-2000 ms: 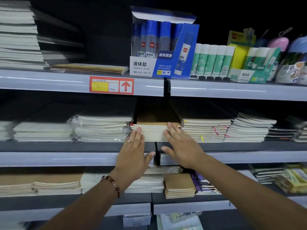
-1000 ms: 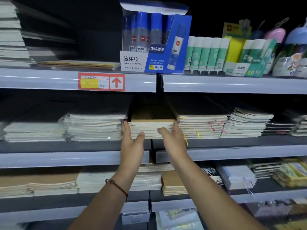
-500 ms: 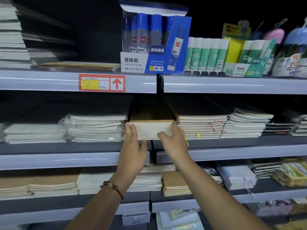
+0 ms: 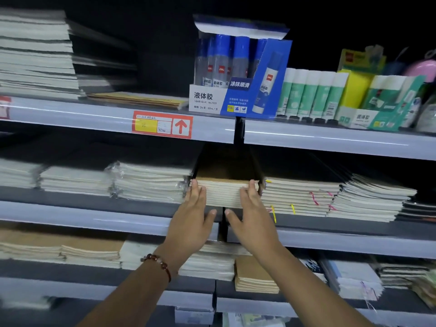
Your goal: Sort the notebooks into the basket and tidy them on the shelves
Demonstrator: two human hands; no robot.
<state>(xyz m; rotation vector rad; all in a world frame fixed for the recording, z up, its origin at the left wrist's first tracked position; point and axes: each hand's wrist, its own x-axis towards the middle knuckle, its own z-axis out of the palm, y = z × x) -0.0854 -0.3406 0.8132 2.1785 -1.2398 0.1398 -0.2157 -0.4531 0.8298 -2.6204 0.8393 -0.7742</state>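
Both hands reach to the middle shelf (image 4: 94,215), to a stack of brown-covered notebooks (image 4: 224,192) that sits right at the seam where two shelf sections meet. The left hand (image 4: 192,223) lies flat against the stack's left front corner, its fingers (image 4: 197,192) straight and together, tips at the top edge, thumb spread out low toward the shelf lip. The right hand (image 4: 253,223) mirrors it on the right front corner — fingers (image 4: 250,192) straight, pressed on the page edges, thumb pointing inward. Neither hand curls round anything; both simply press on the stack's front face. A beaded bracelet (image 4: 159,265) circles the left wrist.

Just left of the stack sits a plastic-wrapped bundle of pale notebooks (image 4: 151,182), touching or nearly touching it. Just right are more stacks of notebooks (image 4: 302,197) with small coloured tabs sticking from their edges. On the upper shelf (image 4: 330,138) stands a blue box of liquid glue (image 4: 238,76), with green-and-white glue sticks (image 4: 311,93) beside it — and a red and yellow price label (image 4: 162,125) on the shelf edge to the left. The lower shelf (image 4: 330,303) holds further stacks, among them a small brown-covered pile (image 4: 256,277).
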